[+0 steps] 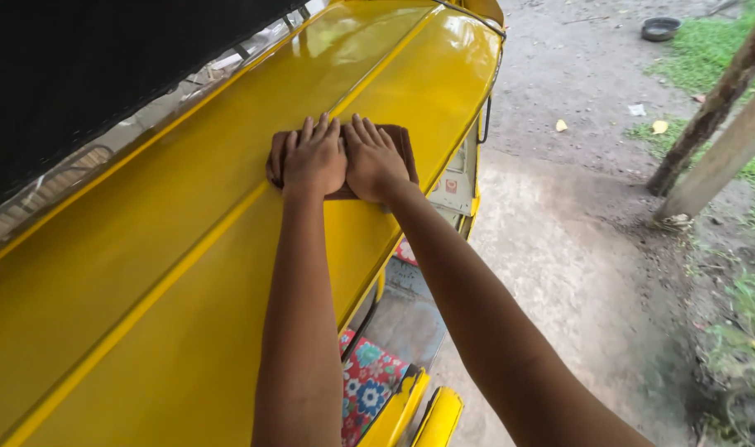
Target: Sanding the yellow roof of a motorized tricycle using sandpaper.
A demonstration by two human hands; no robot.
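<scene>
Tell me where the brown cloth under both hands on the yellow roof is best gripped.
Probably the far right corner of the brown cloth, coming from the roof's open right edge. The left hand and right hand press its middle flat on the yellow roof, and only its edges show.

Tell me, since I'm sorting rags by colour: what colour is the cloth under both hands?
Dark brown cloth, on the glossy yellow roof; head view shows it.

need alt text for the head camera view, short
Both hands, left hand beside right hand, press flat on a brown cloth lying on a glossy yellow vehicle roof. Below the roof's edge a flowered seat cushion shows, with bare dirt ground to the right.
</scene>
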